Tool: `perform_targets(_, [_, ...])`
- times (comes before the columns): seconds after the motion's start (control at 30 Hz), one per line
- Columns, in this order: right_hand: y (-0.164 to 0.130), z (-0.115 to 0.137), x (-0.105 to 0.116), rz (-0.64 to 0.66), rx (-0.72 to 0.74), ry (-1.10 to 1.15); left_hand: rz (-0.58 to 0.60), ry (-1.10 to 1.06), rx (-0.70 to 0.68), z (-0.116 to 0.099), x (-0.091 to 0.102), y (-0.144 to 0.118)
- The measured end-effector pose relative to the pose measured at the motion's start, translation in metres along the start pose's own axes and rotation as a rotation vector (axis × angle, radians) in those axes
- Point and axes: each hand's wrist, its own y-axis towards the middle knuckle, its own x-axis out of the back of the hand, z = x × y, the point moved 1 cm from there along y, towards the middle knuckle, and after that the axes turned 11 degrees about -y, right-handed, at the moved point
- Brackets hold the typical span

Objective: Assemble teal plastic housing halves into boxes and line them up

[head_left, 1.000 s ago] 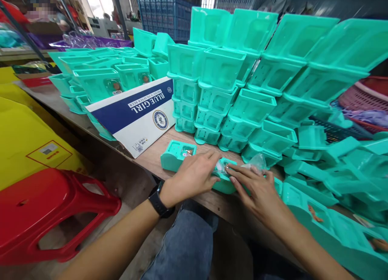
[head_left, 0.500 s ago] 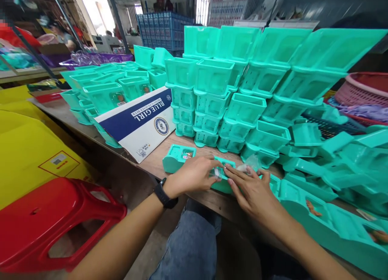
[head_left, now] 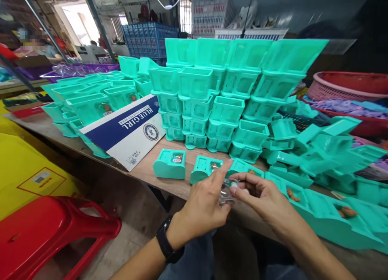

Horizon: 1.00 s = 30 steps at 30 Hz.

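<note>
In front of the table edge, my left hand [head_left: 203, 205] holds a small clear plastic cover [head_left: 224, 196] between thumb and fingers. My right hand [head_left: 268, 197] pinches the same cover from the other side. Just behind the hands stands a green plastic box [head_left: 201, 166], partly hidden, with a small brown figure under a clear window. To its left sits another green box [head_left: 169, 168] with a similar window and a small label. Right of the hands, a row of green boxes [head_left: 318, 219] has brown pieces [head_left: 292, 195] lying in open recesses.
Stacked green boxes [head_left: 195, 104] rise behind the hands beside a Blue Girl carton panel [head_left: 121, 132]. Loose green parts [head_left: 330, 150] are heaped at right near pink and red baskets [head_left: 348, 88]. A red stool [head_left: 54, 231] stands at lower left. A person is at far left.
Both hands have moved off the green box towards me and now hold the clear cover between them. The view has shifted to the right.
</note>
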Motion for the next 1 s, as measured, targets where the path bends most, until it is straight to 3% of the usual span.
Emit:
perform_targets(0.13, [-0.012,-0.020,0.019,-0.186,-0.067,0.026,-0.077,-0.465,0.320,-0.004,-0.009,0.006])
perform_targets(0.2, [-0.022,-0.029,0.025,-0.128,-0.078,0.008,-0.106,-0.601,0.378,-0.006,-0.013,0.009])
perform_targets(0.27, [-0.032,-0.035,0.032,-0.034,-0.059,-0.075,-0.077,-0.593,0.375,-0.009,-0.018,0.010])
perform_targets(0.4, [-0.043,-0.034,0.047,0.021,0.051,-0.360,0.054,-0.412,0.292,-0.015,-0.028,0.014])
perform_targets(0.57, [-0.032,-0.025,0.058,-0.052,0.014,-0.494,-0.007,-0.268,0.110,-0.018,-0.039,0.034])
perform_targets(0.7, [-0.016,-0.024,0.064,-0.050,-0.008,-0.492,-0.021,-0.128,0.078,-0.016,-0.044,0.051])
perform_targets(0.8, [-0.005,-0.029,0.080,-0.133,0.017,-0.516,-0.011,0.134,-0.001,-0.017,-0.039,0.063])
perform_targets(0.9, [0.007,-0.032,0.097,-0.155,0.138,-0.733,0.100,0.470,-0.059,-0.019,-0.030,0.080])
perform_targets(1.0, [0.018,-0.033,0.102,-0.011,0.229,-0.969,0.261,0.644,-0.078,-0.020,-0.025,0.098])
